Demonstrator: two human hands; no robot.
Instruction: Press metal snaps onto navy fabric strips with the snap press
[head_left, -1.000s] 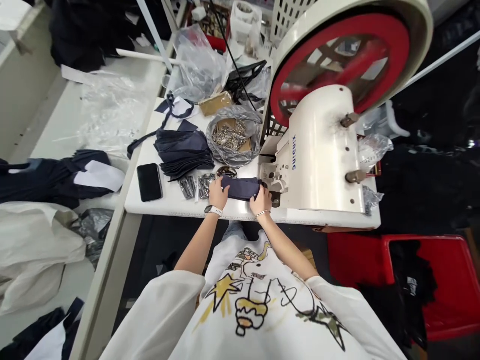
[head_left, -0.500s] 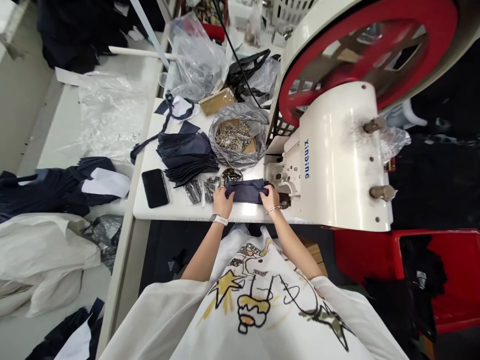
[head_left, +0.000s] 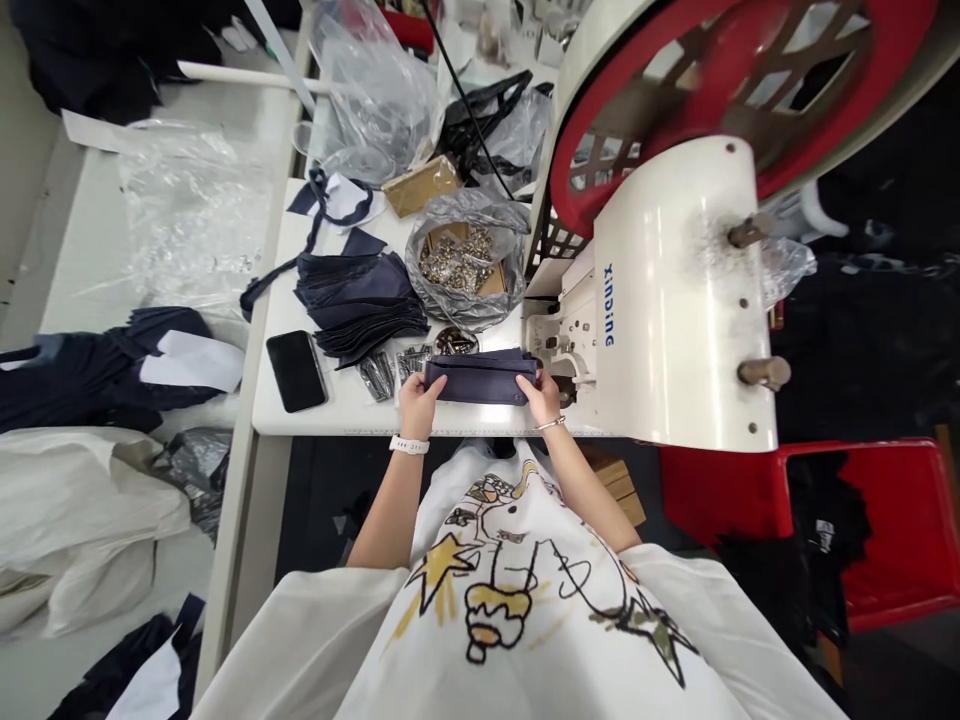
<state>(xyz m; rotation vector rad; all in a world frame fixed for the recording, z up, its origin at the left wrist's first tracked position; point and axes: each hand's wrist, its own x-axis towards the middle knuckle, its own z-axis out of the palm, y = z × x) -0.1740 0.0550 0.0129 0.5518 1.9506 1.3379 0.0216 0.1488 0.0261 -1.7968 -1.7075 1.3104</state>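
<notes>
My left hand [head_left: 420, 405] and right hand [head_left: 538, 396] hold a folded navy fabric strip [head_left: 480, 380] by its two ends, just in front of the white XINDING press [head_left: 675, 300]. My hands stand further apart than half a second ago: the left one has drawn outward, and the cloth now lies longer and flatter, with a straighter edge, instead of the shorter bunch from before. My left fingers [head_left: 424, 385] curl over the strip's left end and pinch it, and my right fingers [head_left: 529, 381] pinch the right end the same way. The strip sits over the front of the white surface [head_left: 337, 410], with the press's lower metal head just beyond my right hand. Near my left hand lie packets of metal fittings [head_left: 377, 376] and a small dish of rivets [head_left: 455, 341]. Further back are a stack of cut navy fabric pieces [head_left: 360, 305], a plastic bag of metal fittings [head_left: 465, 262] and a black phone [head_left: 297, 370].
</notes>
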